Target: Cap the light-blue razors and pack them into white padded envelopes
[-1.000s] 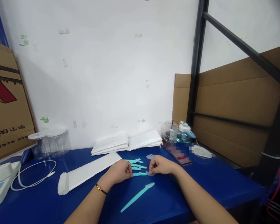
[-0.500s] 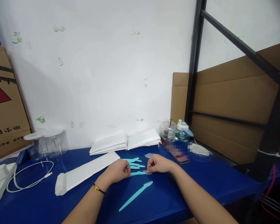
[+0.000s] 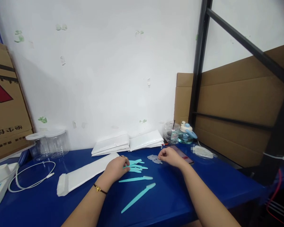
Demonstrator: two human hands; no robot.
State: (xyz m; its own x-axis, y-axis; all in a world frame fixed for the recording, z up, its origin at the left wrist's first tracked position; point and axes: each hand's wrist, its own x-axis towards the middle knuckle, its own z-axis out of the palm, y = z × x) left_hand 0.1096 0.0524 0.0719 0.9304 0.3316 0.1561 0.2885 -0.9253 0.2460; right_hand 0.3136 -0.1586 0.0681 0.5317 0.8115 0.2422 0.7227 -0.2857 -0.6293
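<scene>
1. Reference point: the razor pile (image 3: 135, 165), a loose cluster of teal razors on the blue table (image 3: 203, 186). All places below are given from this pile.
2. The left hand (image 3: 115, 168) rests on the left edge of the pile. Its fingers are curled down with the tips on one handle. Whether they clamp it cannot be told.
3. The right hand (image 3: 170, 156) hovers just right of the pile. Its fingers are drawn together above the clear caps (image 3: 155, 159), which lie just beside the pile. Whether a cap is pinched cannot be told.
4. Judged step: taking one razor and one cap in hand. Grip a single handle at the end away from the blade. Slide it clear of its neighbours before lifting, so that none is dragged along.
5. Pinch one cap only, by its flat sides, with its opening turned toward the pile.
6. Leave the two single razors (image 3: 136, 179) (image 3: 139, 197), which lie nearer the person than the pile, apart from it. This likely prevents mixing pieces.
</scene>
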